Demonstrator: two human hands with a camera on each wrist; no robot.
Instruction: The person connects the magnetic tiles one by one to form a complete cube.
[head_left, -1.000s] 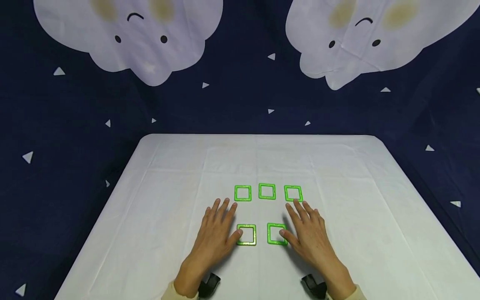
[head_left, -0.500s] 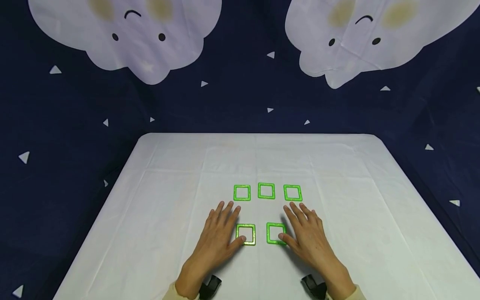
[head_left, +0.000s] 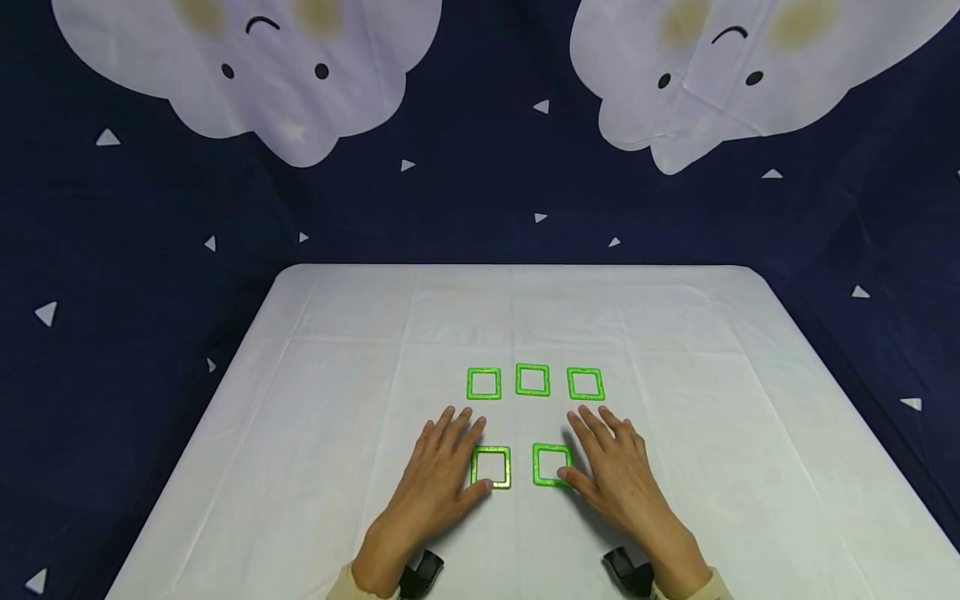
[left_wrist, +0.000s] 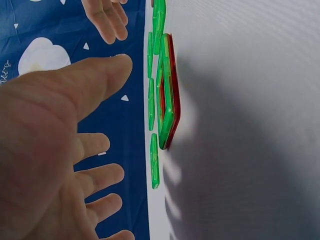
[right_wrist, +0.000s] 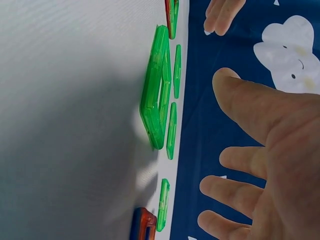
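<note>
My left hand (head_left: 435,479) hovers palm down over the white table, fingers spread, holding nothing. Its thumb overlaps the lower edge of a near green square frame tile (head_left: 507,462) in the head view; in the left wrist view a red layer (left_wrist: 175,100) shows under that tile. Likewise empty and spread, my right hand (head_left: 618,475) hovers with its thumb over the edge of another near green square tile (head_left: 537,467). Beyond the fingertips lies a row of green square tiles: left (head_left: 470,385), middle (head_left: 519,381) and right (head_left: 586,397).
An orange-red and blue piece (right_wrist: 146,226) lies low in the right wrist view, hidden in the head view. The white-covered table (head_left: 337,375) ends at a dark blue cloth backdrop (head_left: 480,208) with clouds and small triangles. Each wrist wears a black device (head_left: 422,573).
My left hand has shifted slightly right and back, its thumb sliding down along the near left tile. My right fingertips have drawn back a little from the far right tile. The tiles stay put.
</note>
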